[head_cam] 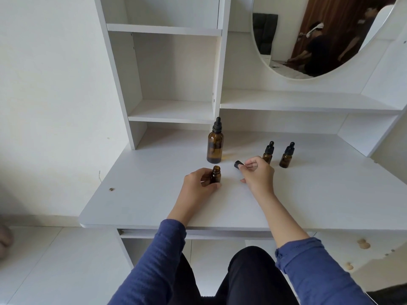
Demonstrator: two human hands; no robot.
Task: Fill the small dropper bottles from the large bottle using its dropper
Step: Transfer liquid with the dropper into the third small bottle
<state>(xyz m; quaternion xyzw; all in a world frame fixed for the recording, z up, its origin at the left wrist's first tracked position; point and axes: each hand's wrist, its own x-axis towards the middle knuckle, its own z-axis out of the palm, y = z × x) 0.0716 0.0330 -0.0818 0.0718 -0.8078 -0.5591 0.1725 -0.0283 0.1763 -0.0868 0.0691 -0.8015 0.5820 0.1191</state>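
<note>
Our left grip (pixel 201 183) curls round the opened small bottle (pixel 215 177); our right grip (pixel 256 172) pinches its cap (pixel 237 164). Next we likely need the large bottle (pixel 214 149) and its dropper.

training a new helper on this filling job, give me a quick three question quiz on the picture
1. True or false: the large bottle has its dropper off.
2. How many small bottles are capped? A one, B two, C three.
3. Fill in: the right hand pinches a black ____.
Key: 1 false; 2 B; 3 cap. The left hand holds the open bottle.
</note>
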